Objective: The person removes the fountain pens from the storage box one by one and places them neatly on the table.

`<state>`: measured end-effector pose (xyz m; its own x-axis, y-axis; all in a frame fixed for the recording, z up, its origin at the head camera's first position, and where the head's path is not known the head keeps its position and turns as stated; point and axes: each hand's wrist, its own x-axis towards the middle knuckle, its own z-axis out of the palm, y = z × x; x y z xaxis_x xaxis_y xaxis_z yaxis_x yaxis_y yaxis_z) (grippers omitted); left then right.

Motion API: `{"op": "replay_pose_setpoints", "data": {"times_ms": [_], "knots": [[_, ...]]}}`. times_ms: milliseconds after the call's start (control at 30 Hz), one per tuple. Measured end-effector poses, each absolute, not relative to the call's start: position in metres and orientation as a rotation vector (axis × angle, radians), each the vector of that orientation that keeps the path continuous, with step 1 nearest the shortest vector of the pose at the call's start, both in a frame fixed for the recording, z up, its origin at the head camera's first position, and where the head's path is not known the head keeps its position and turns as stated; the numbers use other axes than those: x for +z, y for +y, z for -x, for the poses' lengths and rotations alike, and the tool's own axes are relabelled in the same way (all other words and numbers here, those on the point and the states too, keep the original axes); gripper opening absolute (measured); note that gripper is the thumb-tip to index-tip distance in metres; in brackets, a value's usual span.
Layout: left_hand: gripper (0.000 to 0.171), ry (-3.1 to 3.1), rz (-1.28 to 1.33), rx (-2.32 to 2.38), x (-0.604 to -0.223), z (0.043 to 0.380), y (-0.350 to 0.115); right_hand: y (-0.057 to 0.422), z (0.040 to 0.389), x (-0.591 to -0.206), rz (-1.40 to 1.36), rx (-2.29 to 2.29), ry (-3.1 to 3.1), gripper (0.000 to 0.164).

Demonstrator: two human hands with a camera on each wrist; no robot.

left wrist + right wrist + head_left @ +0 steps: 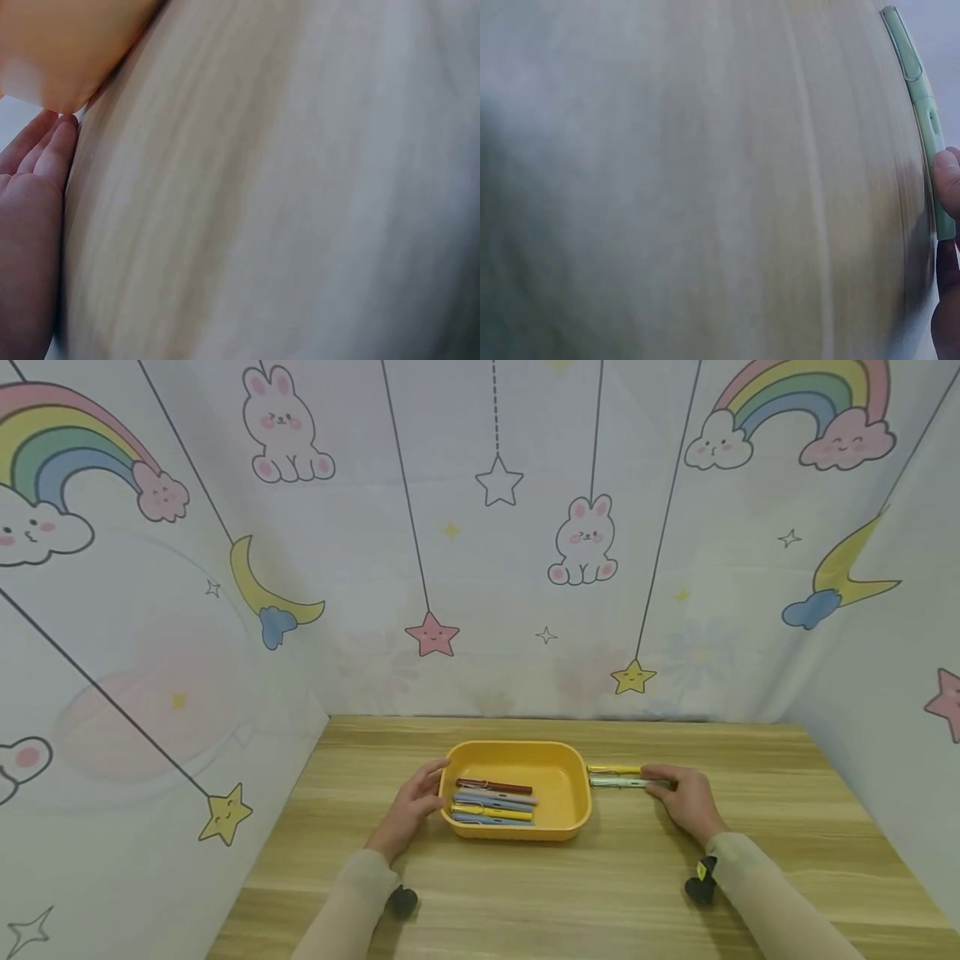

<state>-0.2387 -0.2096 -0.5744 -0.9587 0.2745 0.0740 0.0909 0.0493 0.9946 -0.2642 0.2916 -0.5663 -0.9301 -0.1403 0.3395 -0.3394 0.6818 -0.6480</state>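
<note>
Fingers of the right hand (pixel 690 802) pinch a pale green pen (pixel 618 782) and a yellow pen (pixel 615 769), side by side right of the yellow tray (pixel 513 832); whether the pens touch its wall cannot be determined. Up close, the thumb (pixel 946 180) lies on the green pen (the frame edge cuts off most of the hand). Left hand (pixel 411 806): fingers fairly straight against the tray's left end. Inside, several pens (pixel 491 812) lie in a row, the nearest partly hidden. Blurred tabletop (pixel 172 180) fills most of the left wrist view.
</note>
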Motion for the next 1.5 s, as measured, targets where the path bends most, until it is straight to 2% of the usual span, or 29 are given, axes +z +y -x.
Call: {"op": "replay_pose_setpoints", "data": {"times_ms": [667,1500], "knots": [[0.066,2.144,-0.391,2.053,-0.574,0.237,-0.209,0.285,0.262,-0.549,-0.291,1.281,-2.7,0.042],[0.065,2.186,-0.372,2.031,-0.574,0.237,-0.208,0.232,0.265,-0.521,-0.459,1.521,-2.63,0.047]]}}
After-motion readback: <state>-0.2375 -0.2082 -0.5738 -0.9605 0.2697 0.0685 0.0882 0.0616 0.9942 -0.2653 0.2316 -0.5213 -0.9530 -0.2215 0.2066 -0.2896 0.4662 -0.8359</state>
